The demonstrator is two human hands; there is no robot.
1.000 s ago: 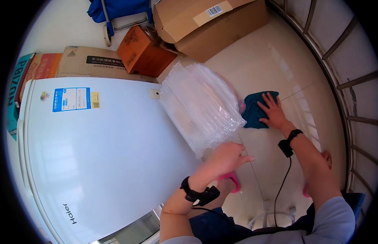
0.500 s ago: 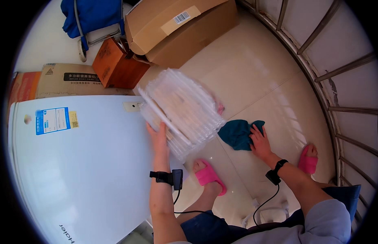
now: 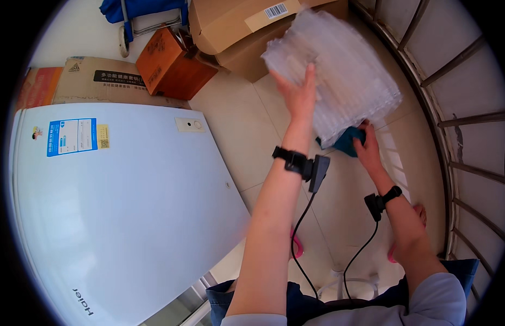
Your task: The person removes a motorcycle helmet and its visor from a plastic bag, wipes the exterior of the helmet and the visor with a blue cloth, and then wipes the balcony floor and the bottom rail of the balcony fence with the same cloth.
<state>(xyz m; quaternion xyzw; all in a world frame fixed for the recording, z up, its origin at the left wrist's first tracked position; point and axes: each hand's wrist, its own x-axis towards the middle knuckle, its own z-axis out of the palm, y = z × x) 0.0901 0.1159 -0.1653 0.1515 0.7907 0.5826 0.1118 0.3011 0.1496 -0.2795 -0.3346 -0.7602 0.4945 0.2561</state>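
Note:
My left hand [image 3: 297,95] grips the near-left edge of a clear inflated air-cushion wrap [image 3: 344,70], slightly blurred, raised in front of the large cardboard box. Something pale tan shows faintly through its ribbed plastic; I cannot make out what. Below the wrap's lower right edge, my right hand [image 3: 367,145] has its fingers curled on a dark teal cloth [image 3: 347,142]. Part of the cloth is hidden behind the wrap. Each wrist wears a black strap with a small cabled device.
A white chest freezer [image 3: 127,206] stands at my left. Behind it are a flat cardboard box [image 3: 95,87], a reddish wooden box [image 3: 173,62] and a large open carton [image 3: 236,27]. A blue trolley bag [image 3: 146,11] stands farther back. Metal railings [image 3: 450,70] curve along the right.
The air-cushion wrap has moved right and away from the freezer with my left hand. My right hand and the teal cloth have shifted up in view, and the view itself has turned.

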